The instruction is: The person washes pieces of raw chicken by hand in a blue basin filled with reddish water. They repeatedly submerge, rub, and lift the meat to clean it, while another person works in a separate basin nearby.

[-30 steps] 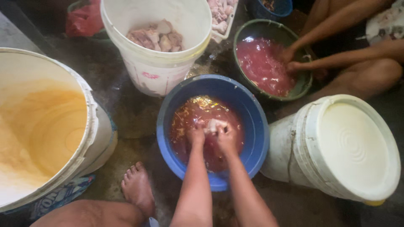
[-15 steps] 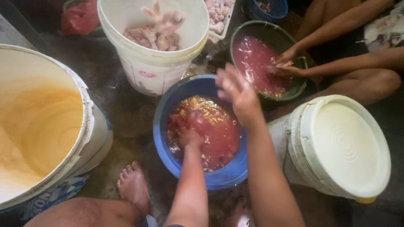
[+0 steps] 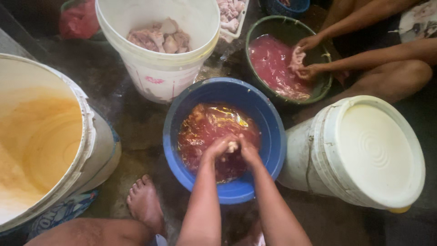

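Two hands meet over blue basin (image 3: 268, 136): left hand (image 3: 217, 148) and right hand (image 3: 248, 150) both clasp pale meat piece (image 3: 232, 146) between them, above red liquid (image 3: 205, 127).

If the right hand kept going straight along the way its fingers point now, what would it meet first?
The right hand points up and slightly left, its fingers on a pale piece of meat shared with the left hand. So the meat comes first, then the red liquid and the blue basin's far wall; depth is unclear.
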